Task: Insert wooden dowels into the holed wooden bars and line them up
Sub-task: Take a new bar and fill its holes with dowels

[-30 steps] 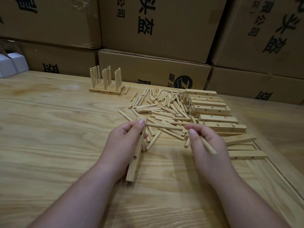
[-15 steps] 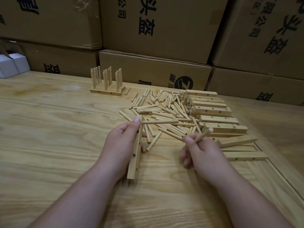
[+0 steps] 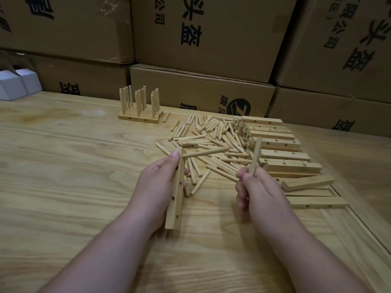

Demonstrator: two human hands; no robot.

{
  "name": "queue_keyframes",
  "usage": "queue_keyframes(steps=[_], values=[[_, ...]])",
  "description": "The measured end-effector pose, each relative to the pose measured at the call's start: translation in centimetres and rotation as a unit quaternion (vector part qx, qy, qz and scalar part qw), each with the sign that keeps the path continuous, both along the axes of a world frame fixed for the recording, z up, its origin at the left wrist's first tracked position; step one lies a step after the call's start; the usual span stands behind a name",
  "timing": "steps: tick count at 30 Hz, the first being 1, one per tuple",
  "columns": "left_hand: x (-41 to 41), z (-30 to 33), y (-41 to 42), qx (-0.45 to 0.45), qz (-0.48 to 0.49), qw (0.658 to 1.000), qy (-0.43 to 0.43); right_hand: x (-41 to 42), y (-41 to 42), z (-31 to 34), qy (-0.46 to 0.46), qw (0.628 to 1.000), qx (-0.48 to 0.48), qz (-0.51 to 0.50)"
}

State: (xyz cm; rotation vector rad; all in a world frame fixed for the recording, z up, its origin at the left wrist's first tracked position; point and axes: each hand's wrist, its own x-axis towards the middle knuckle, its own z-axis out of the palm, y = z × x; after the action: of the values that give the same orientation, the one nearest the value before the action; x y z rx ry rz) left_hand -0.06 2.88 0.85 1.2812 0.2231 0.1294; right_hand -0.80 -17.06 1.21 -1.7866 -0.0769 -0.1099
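My left hand [image 3: 156, 187] grips a holed wooden bar [image 3: 175, 199], held lengthwise with its holed face turned right. One dowel [image 3: 206, 152] sticks out sideways from the bar's top hole. My right hand [image 3: 257, 188] pinches a second dowel [image 3: 255, 156] that points up and away, apart from the bar. A heap of loose dowels [image 3: 211, 136] lies just beyond both hands. Bare holed bars [image 3: 275, 142] are stacked in a row to the right of the heap. Finished bars with upright dowels [image 3: 139, 104] stand side by side at the back left.
A light wooden table [image 3: 63, 176] carries everything. Brown cardboard boxes [image 3: 201, 89] form a wall along its far edge. Small white boxes [image 3: 17, 83] sit at the far left. A raised strip runs along the table's right side [image 3: 364, 227].
My right hand lifted a dowel off the heap and swung its free end from pointing toward me to pointing up and away. The left hand and its bar barely moved.
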Motion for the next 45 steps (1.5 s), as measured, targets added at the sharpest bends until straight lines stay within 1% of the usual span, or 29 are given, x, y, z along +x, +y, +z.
queue_keyframes(steps=[1, 3, 4, 6, 8, 11, 12, 15, 16, 18, 19, 22, 23, 25, 26, 29, 33, 36, 37, 40, 45], values=[[0.0, 0.1, 0.1, -0.010, 0.000, 1.000, 0.001, -0.2, 0.1, 0.1, -0.053, 0.998, -0.031, 0.007], [0.0, 0.1, 0.1, -0.026, 0.002, 1.000, 0.001, -0.8, 0.3, 0.2, -0.146, 0.987, -0.068, -0.010], [0.0, 0.1, 0.1, -0.028, 0.004, 1.000, 0.001, -1.0, 0.3, 0.3, -0.175, 0.982, -0.070, -0.033], [0.0, 0.1, 0.1, -0.026, 0.006, 1.000, 0.001, -1.2, 0.4, 0.4, -0.197, 0.976, -0.052, -0.074], [0.0, 0.1, 0.1, -0.022, 0.005, 1.000, 0.000, -1.1, 0.4, 0.3, -0.199, 0.976, -0.051, -0.074], [0.0, 0.2, -0.1, -0.019, 0.006, 1.000, 0.002, -1.1, 0.2, 0.4, -0.196, 0.967, -0.160, -0.027], [0.0, 0.2, -0.1, -0.021, 0.007, 1.000, 0.002, -1.0, 0.2, 0.3, -0.200, 0.967, -0.158, -0.030], [0.0, 0.3, -0.2, -0.022, 0.006, 1.000, 0.002, -1.1, 0.0, 0.5, -0.206, 0.974, -0.065, -0.069], [-0.1, 0.3, -0.2, -0.020, 0.007, 1.000, 0.003, -1.1, 0.1, 0.6, -0.201, 0.975, -0.072, -0.064], [-0.2, 0.3, -0.3, -0.019, 0.009, 1.000, 0.004, -1.2, 0.3, 0.6, -0.189, 0.972, -0.139, -0.028], [-0.2, 0.4, -0.3, -0.018, 0.009, 1.000, 0.003, -1.2, 0.3, 0.5, -0.189, 0.970, -0.153, -0.019], [-0.2, 0.5, -0.3, -0.015, 0.007, 1.000, 0.002, -1.2, 0.4, 0.4, -0.203, 0.973, -0.101, -0.042], [-0.2, 0.4, -0.3, -0.014, 0.008, 1.000, 0.000, -1.1, 0.5, 0.3, -0.199, 0.973, -0.109, -0.038], [-0.1, 0.2, -0.2, -0.009, 0.012, 1.000, -0.002, -1.1, 0.8, 0.1, -0.178, 0.969, -0.168, -0.014], [-0.1, 0.2, -0.2, -0.008, 0.013, 1.000, -0.003, -1.1, 0.9, 0.0, -0.177, 0.968, -0.175, -0.014], [0.0, 0.1, -0.2, -0.015, 0.009, 1.000, -0.001, -1.0, 0.8, -0.1, -0.202, 0.972, -0.105, -0.051], [0.0, 0.1, -0.2, -0.015, 0.012, 1.000, -0.004, -0.9, 0.9, -0.3, -0.166, 0.974, -0.153, -0.012], [-0.1, 0.3, -0.3, -0.037, 0.013, 0.999, -0.006, -1.0, 0.8, -0.1, -0.205, 0.972, -0.112, -0.027], [-0.1, 0.3, -0.3, -0.042, 0.016, 0.999, -0.010, -1.0, 0.7, -0.1, -0.212, 0.969, -0.120, -0.028], [-0.1, 0.3, -0.3, -0.035, 0.028, 0.999, -0.025, -1.0, 0.7, -0.5, -0.202, 0.961, -0.188, -0.002], [-0.1, 0.2, -0.4, -0.031, 0.039, 0.998, -0.036, -0.8, 0.6, -0.9, -0.152, 0.948, -0.272, 0.060]])
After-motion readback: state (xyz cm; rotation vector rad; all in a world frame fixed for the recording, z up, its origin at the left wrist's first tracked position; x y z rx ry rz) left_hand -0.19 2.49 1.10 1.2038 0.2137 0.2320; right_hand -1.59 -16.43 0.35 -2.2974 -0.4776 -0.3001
